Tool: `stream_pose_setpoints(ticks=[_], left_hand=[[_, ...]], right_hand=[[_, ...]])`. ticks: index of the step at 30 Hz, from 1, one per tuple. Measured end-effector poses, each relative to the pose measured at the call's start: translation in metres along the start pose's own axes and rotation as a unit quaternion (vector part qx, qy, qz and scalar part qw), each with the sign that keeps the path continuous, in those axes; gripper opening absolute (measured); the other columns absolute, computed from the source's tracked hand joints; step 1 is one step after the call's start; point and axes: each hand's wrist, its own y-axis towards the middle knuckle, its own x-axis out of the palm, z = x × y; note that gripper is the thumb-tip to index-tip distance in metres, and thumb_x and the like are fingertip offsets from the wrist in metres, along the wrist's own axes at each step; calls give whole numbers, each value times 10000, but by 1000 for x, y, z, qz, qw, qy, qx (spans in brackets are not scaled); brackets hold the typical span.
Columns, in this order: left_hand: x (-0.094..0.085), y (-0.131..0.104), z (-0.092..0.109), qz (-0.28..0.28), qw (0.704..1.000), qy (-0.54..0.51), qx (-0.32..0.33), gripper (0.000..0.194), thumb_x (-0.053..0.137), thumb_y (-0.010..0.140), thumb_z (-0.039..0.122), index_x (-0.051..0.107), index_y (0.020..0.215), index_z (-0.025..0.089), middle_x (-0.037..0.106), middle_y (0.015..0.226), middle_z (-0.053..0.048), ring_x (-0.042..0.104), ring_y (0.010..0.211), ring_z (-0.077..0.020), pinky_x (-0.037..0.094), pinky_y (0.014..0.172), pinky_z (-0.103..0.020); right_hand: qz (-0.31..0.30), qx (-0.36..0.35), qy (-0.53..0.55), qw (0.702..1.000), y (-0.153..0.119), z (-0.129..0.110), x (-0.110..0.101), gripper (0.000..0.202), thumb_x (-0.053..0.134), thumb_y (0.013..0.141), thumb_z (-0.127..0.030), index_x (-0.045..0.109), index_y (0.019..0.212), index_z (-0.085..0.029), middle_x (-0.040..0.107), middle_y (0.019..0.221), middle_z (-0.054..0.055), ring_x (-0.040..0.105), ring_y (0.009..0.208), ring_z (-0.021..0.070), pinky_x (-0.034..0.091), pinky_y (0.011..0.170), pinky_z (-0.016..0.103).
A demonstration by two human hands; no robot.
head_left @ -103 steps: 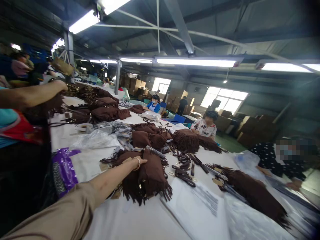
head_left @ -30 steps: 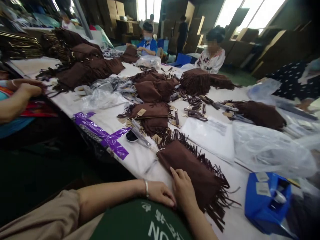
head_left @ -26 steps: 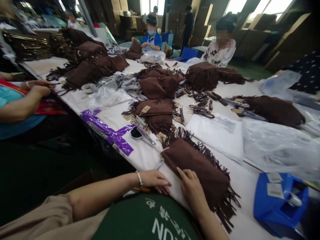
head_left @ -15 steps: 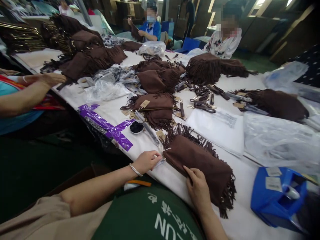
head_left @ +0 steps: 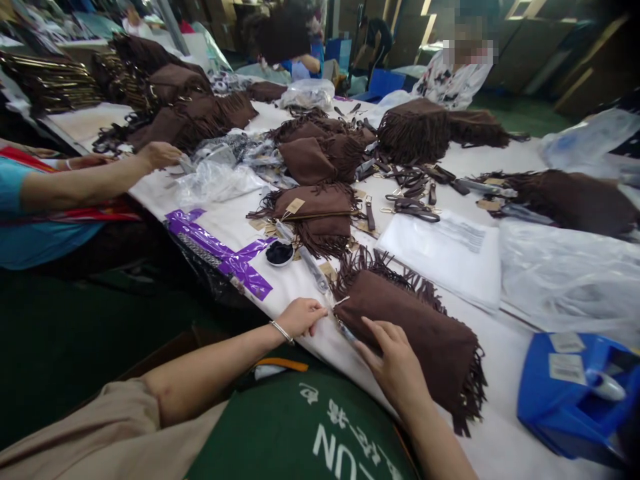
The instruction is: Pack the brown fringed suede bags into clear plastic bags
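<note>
A brown fringed suede bag [head_left: 415, 333] lies flat on the white table [head_left: 300, 327] right in front of me. My right hand [head_left: 393, 357] presses on its near edge with the fingers spread. My left hand [head_left: 300, 315], with a bracelet on the wrist, pinches something small and thin at the bag's left corner; I cannot make out what it is. A clear plastic strip [head_left: 313, 267] lies just beyond that corner.
More brown fringed bags [head_left: 315, 207] are piled across the table, with clear plastic bags [head_left: 565, 280], a white sheet [head_left: 445, 250] and purple tape [head_left: 220, 250]. A blue tape dispenser [head_left: 575, 393] sits at the right. A co-worker's arm [head_left: 100, 180] reaches in from the left; other people sit at the far side.
I pulled one fringed bag from the pile to the table's near edge. My left hand moved from the table edge to the bag's left corner; my right hand slid along its near edge.
</note>
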Motion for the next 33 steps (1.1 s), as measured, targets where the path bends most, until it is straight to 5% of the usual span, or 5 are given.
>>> stream_pose_setpoints(ticks=[5, 14, 22, 28, 33], left_hand=[[-5, 13, 13, 137, 977, 123, 105, 300, 535, 807, 485, 643, 853, 209, 541, 503, 29, 551, 574, -150, 378, 628, -252], [7, 40, 12, 27, 993, -109, 46, 281, 549, 758, 447, 520, 691, 176, 443, 453, 52, 374, 388, -89, 280, 435, -225], [-23, 7, -6, -56, 933, -346, 77, 345, 512, 772, 507, 468, 831, 170, 263, 488, 104, 171, 368, -34, 166, 364, -165], [-36, -19, -37, -62, 934, -349, 39, 384, 610, 750, 500, 509, 862, 146, 390, 419, 96, 237, 312, -34, 175, 320, -161], [-27, -27, -30, -48, 967, -245, 44, 387, 611, 769, 497, 584, 748, 112, 531, 457, 29, 388, 337, -41, 250, 345, -155]], right_hand=[[13, -34, -42, 998, 15, -5, 35, 437, 506, 853, -346, 455, 1276, -245, 563, 1064, 75, 492, 957, 226, 445, 866, 395], [38, -26, -22, 999, 10, 4, 39, 417, 502, 854, -347, 474, 1258, -247, 561, 993, 73, 496, 900, 216, 453, 807, 382], [26, -30, -29, 999, 9, 4, 40, 406, 484, 863, -313, 467, 1262, -235, 554, 1003, 76, 477, 908, 218, 438, 833, 388], [26, -27, -6, 999, 10, 5, 40, 386, 489, 857, -331, 495, 1230, -234, 563, 1001, 71, 491, 913, 213, 442, 842, 382], [40, 20, 77, 996, 18, 0, 29, 422, 480, 847, -464, 509, 1209, -250, 583, 957, 54, 531, 905, 200, 467, 819, 353]])
